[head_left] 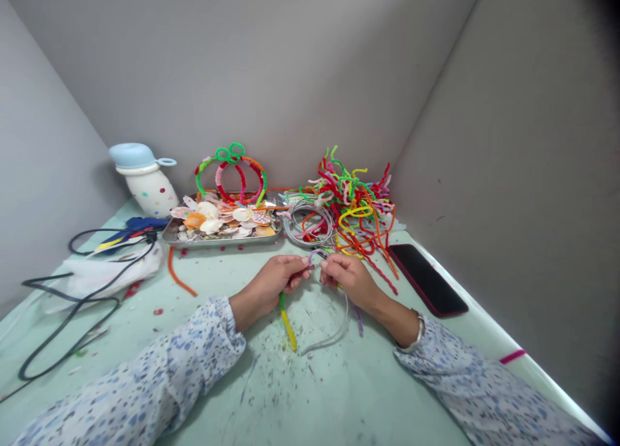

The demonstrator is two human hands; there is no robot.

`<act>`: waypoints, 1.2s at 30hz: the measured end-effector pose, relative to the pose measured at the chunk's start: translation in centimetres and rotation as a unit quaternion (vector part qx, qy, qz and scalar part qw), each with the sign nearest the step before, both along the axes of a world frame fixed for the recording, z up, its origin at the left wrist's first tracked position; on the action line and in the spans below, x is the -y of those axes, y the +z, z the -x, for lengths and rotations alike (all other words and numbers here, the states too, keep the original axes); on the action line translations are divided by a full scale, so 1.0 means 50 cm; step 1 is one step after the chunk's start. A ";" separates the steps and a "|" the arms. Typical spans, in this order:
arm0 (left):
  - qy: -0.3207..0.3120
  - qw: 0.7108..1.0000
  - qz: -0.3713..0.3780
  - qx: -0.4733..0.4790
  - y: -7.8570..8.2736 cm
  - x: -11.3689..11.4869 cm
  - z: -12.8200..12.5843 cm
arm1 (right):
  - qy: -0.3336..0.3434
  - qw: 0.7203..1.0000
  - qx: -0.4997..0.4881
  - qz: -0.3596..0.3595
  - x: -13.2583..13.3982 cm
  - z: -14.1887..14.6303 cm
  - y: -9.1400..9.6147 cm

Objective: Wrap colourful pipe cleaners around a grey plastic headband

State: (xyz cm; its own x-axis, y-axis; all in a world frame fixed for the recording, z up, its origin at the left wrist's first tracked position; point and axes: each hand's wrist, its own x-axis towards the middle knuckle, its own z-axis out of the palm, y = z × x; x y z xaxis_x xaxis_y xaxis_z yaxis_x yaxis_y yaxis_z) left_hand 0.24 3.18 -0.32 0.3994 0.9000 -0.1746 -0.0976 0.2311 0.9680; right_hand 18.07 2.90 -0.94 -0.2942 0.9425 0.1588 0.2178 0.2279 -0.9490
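Note:
My left hand (274, 279) is closed in a pinch on a thin grey headband (334, 335) and a yellow-and-green pipe cleaner (287, 323) that hangs down from it. My right hand (349, 276) is closed too, pinching a pale purple pipe cleaner (316, 255) that arcs between the two hands at the top of the headband. The purple end trails below my right wrist. Both hands meet over the middle of the pale green table (300, 394).
A heap of coloured pipe cleaners (351, 204) and a coil of grey headbands (310, 225) lie behind the hands. A metal tray of shells (223, 223), wrapped hoops (232, 172), a spotted jar (148, 181), a glue gun with black cable (87, 284), a phone (426, 279).

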 end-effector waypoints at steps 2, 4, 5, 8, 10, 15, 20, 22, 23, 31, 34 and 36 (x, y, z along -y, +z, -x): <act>0.003 1.000 -0.003 -0.007 0.001 0.000 0.000 | 0.003 1.000 -0.001 -0.001 0.000 0.000 0.000; 0.004 1.000 -0.003 -0.013 0.002 0.000 -0.001 | 0.004 1.000 -0.001 0.001 0.000 0.001 0.001; 0.005 1.000 -0.004 -0.014 0.002 0.000 -0.001 | 0.003 1.000 0.000 0.001 0.000 0.002 0.002; 0.007 1.000 -0.008 -0.010 -0.001 -0.001 -0.001 | 0.001 1.000 0.006 -0.001 0.000 0.004 0.004; 0.012 1.000 -0.012 -0.001 -0.005 -0.002 -0.001 | 0.002 1.000 0.010 -0.004 0.000 0.004 0.005; 0.018 1.000 -0.018 0.014 -0.013 -0.003 -0.001 | 0.004 1.000 0.009 -0.003 -0.001 0.003 0.003; 0.018 1.000 -0.013 0.014 -0.016 -0.004 -0.001 | -0.001 1.000 0.013 0.003 -0.005 0.002 0.000; 0.017 1.000 -0.012 0.020 -0.014 -0.004 -0.001 | 0.001 1.000 0.014 0.004 -0.005 0.002 -0.002; 0.018 0.999 -0.010 0.024 -0.013 -0.003 -0.001 | 0.001 1.000 0.015 0.003 -0.005 0.001 -0.002; 0.030 0.999 -0.024 0.011 -0.012 -0.002 -0.001 | 0.001 0.998 0.058 -0.028 -0.006 -0.001 -0.009; 0.041 0.998 -0.037 -0.004 -0.014 -0.001 -0.003 | 0.005 0.997 0.066 -0.041 -0.009 -0.002 -0.013; 0.049 0.998 -0.046 -0.013 -0.014 0.000 -0.004 | 0.004 0.997 0.068 -0.044 -0.010 -0.001 -0.014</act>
